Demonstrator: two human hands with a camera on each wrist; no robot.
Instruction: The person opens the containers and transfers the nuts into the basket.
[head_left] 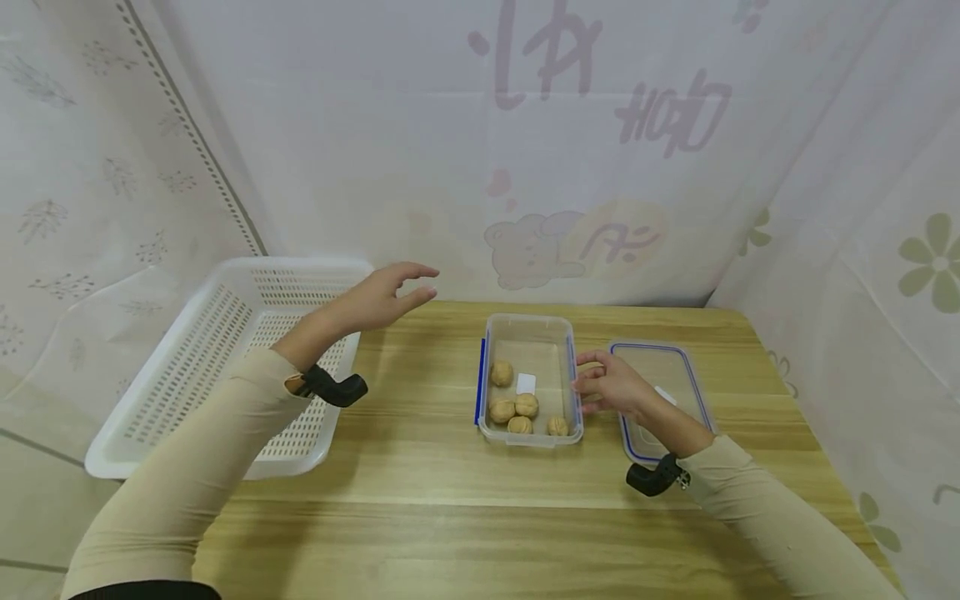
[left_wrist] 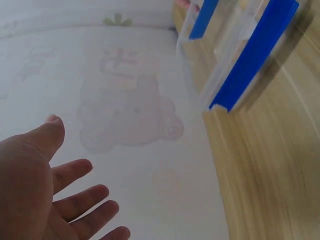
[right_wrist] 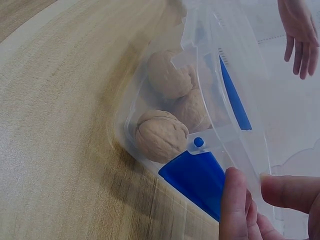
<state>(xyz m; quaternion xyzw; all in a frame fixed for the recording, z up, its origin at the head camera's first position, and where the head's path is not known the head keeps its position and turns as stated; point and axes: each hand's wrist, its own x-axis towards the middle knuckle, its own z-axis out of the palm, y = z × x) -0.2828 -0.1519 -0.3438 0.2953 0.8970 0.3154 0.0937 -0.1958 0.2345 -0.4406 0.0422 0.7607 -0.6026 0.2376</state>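
Several walnuts (head_left: 502,409) lie in a clear plastic food container (head_left: 531,325) with blue side latches, mostly toward its near end. At the container's right wall, my right hand (head_left: 613,386) pinches the rim, thumb on one side and fingers on the other; the right wrist view shows walnuts (right_wrist: 161,136) through the plastic beside a blue latch (right_wrist: 196,181). My left hand (head_left: 378,297) is raised over the right rim of a white basket (head_left: 217,283), fingers extended and holding nothing. In the left wrist view its spread fingers (left_wrist: 82,200) point toward the backdrop.
The clear lid (head_left: 656,354) with a blue seal lies right of the container, partly under my right forearm. A small white packet (head_left: 526,383) sits inside the container. Printed white cloth (head_left: 375,167) surrounds the wooden table (head_left: 420,533) at the back and sides.
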